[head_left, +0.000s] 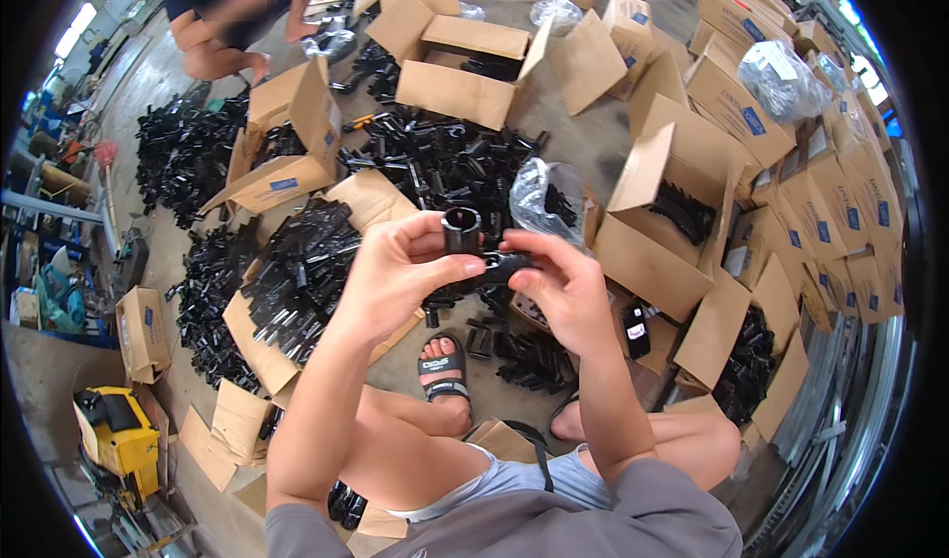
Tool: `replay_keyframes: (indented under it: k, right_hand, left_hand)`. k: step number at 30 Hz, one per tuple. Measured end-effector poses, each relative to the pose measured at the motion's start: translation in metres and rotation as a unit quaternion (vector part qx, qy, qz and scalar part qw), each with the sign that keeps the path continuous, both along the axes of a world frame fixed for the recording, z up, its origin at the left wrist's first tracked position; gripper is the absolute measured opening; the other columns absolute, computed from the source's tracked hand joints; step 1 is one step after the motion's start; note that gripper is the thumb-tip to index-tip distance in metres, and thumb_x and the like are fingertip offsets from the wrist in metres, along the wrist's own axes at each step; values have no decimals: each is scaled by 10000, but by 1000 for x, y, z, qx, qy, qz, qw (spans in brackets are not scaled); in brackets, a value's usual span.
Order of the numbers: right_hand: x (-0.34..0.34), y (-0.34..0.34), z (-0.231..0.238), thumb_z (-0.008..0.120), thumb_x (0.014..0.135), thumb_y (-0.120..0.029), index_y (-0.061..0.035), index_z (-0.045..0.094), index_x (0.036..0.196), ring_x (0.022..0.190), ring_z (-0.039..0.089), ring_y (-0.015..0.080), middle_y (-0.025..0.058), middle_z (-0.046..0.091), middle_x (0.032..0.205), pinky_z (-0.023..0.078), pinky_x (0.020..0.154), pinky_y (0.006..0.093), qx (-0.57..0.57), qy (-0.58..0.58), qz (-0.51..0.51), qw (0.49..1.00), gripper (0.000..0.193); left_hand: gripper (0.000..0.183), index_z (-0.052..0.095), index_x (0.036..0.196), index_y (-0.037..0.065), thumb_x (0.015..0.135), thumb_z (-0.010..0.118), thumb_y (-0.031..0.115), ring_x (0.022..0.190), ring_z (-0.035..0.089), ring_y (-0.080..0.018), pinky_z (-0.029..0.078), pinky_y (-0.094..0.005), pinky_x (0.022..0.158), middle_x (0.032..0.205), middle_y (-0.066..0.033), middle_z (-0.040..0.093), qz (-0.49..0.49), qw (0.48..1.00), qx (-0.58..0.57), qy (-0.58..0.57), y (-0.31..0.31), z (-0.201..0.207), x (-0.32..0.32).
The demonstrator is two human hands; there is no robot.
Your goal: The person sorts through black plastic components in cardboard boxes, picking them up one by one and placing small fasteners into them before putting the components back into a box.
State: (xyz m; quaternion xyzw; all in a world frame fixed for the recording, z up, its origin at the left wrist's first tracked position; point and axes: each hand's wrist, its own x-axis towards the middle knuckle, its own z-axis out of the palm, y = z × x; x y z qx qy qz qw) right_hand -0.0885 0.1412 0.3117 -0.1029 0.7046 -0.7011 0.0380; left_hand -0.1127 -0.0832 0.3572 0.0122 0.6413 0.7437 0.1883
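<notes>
In front of me, raised above the floor, is a black tube-shaped fitting, with one round hollow end facing up and a shorter part reaching sideways to the right. My left hand is closed around the upright tube, thumb across its lower end. My right hand pinches the sideways part between thumb and fingers. Whether this is one piece or two joined pieces I cannot tell. Below and beyond my hands lies a large heap of similar black fittings.
Open cardboard boxes with black parts stand to the right, near a stack of closed cartons. More black pieces lie at left on flattened cardboard. A yellow machine sits lower left. Another person crouches at the far left.
</notes>
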Motion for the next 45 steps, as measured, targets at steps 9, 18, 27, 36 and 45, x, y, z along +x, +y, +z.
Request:
replay_keyframes:
  k: [9, 18, 27, 36, 45]
  right_hand:
    - [-171, 107, -222, 672, 933, -179, -41, 757, 1052, 1010, 728, 343, 213, 748, 1050, 559, 914, 449, 441, -75, -219, 867, 202]
    - [-234, 105, -343, 538, 901, -25, -17, 701, 1126, 1076, 688, 427, 250, 710, 1105, 563, 933, 518, 649, -69, 1, 758, 277]
    - [-229, 88, -345, 454, 1011, -118, -50, 685, 1210, 1066, 694, 439, 264, 719, 1080, 554, 932, 535, 638, -87, -55, 763, 312]
    - [-215, 87, -330, 507, 966, -62, -1, 710, 967, 980, 721, 413, 242, 724, 996, 592, 835, 511, 660, 25, -32, 750, 212]
    - [-174, 46, -192, 598, 964, -137, -10, 625, 1030, 937, 697, 433, 219, 715, 1003, 552, 829, 524, 528, 50, -247, 811, 146]
  left_hand:
    - [240, 710, 1114, -52, 883, 762, -14, 895, 632, -48, 535, -252, 824, 1005, -29, 747, 20, 986, -150, 75, 10, 12, -8]
    - [520, 707, 1213, -9, 811, 851, 286, 975, 734, -351, 568, -390, 825, 1050, -244, 733, 27, 931, -299, 205, -1, 13, -13]
    - [556, 706, 1258, 23, 827, 834, 350, 727, 728, -338, 556, -398, 681, 885, -237, 736, 37, 933, -318, 165, -18, 8, -13]
    - [492, 700, 1234, -9, 845, 844, 255, 663, 667, -153, 536, -317, 658, 866, -170, 749, 66, 919, -335, 197, -16, 17, -11]
    - [239, 712, 989, -26, 894, 810, 170, 763, 506, -30, 460, -265, 665, 793, 22, 637, 147, 981, -31, 125, -20, -3, -14]
